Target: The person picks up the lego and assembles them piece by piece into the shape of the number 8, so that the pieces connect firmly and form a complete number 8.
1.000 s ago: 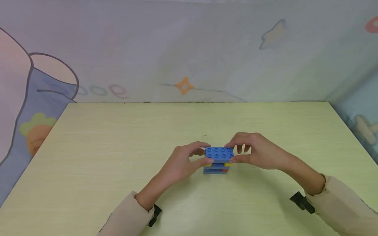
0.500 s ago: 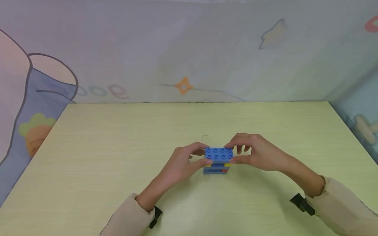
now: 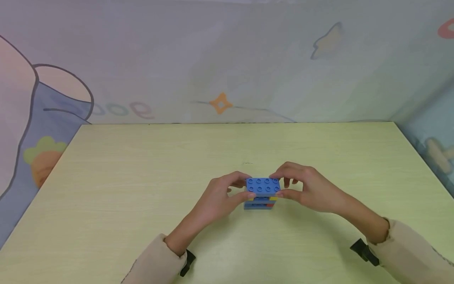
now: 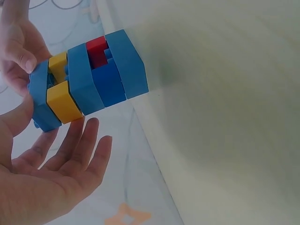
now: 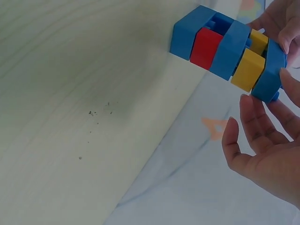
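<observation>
A tower of toy building bricks stands upright on the table. Its top blue brick has studs facing up. My left hand pinches that brick's left end between thumb and fingers, while my right hand pinches the right end. Beneath it, the left wrist view shows a yellow brick at each end, with a gap between them. Lower come a blue middle brick, then a red brick beside a small blue brick. A long blue brick forms the base.
The pale wooden table spreads around the tower. A printed cloth backdrop rises behind its far edge. Small dark specks mark the tabletop. A black clip hangs at the right sleeve.
My right hand and forearm have sunk slightly toward me, with the fingertips still on the top brick. The left hand and the tower stay nearly in place.
</observation>
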Motion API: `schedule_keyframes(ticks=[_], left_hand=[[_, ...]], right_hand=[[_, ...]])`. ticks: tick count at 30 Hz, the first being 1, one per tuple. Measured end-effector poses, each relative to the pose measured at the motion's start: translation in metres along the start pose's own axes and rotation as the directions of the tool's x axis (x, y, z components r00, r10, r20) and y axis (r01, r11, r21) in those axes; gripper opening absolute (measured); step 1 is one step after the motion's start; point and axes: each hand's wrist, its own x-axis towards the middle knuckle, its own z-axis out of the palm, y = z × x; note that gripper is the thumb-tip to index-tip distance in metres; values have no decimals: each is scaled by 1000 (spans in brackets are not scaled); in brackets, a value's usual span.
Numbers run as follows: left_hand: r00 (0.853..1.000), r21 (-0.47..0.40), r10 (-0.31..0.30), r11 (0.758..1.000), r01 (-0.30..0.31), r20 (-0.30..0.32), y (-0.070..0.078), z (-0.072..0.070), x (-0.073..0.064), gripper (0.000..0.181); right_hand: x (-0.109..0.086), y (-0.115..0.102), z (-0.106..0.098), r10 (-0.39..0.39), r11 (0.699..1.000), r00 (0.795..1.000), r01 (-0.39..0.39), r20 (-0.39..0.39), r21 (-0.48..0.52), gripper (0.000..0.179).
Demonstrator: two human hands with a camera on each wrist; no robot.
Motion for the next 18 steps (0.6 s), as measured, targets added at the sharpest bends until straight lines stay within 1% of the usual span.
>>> schedule_keyframes(ticks=[8,13,18], left_hand=[[1000,-6,5,1000,-5,0,0,1,0,33],[1000,-11,7,1000,-7,-3,0,1,-1,32],[1000,-21,12,1000,-12,-5,-1,1,-1,32]], right_hand=[[-3,6,4,-86,996,996,87,-38,6,31],[-4,7,5,-119,993,992,119,-50,-4,32],[-3,8,7,-153,988,985,152,-82,-15,33]])
